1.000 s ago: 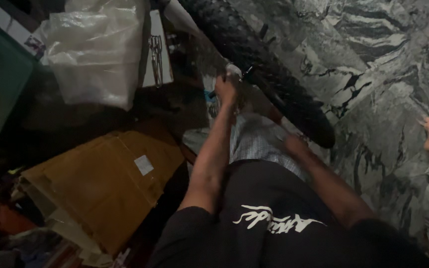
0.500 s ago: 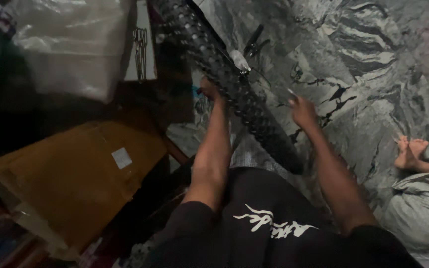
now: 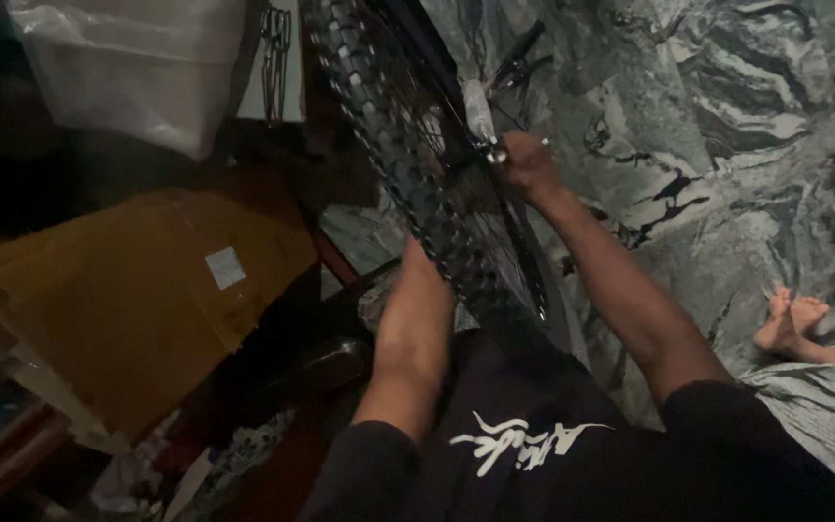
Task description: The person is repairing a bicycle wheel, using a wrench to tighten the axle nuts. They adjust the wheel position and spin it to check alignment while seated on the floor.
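Note:
A black bicycle wheel with a knobby tyre [image 3: 398, 145] stands upright in front of me, running from the top centre down to my lap. My right hand [image 3: 529, 162] is closed around the hub axle [image 3: 483, 121] on the wheel's right side. My left forearm reaches up on the wheel's left side; my left hand [image 3: 416, 253] disappears behind the tyre, so its grip is hidden.
A brown cardboard box [image 3: 137, 290] lies at the left. A clear plastic bag [image 3: 128, 58] sits at the top left. Marbled grey-green floor [image 3: 727, 126] fills the right side. Another person's bare feet [image 3: 792, 319] and grey cloth show at the right edge.
The wheel has come closer and more upright toward me. My right hand moved from beside the tyre onto the hub axle. My left hand slid behind the tyre.

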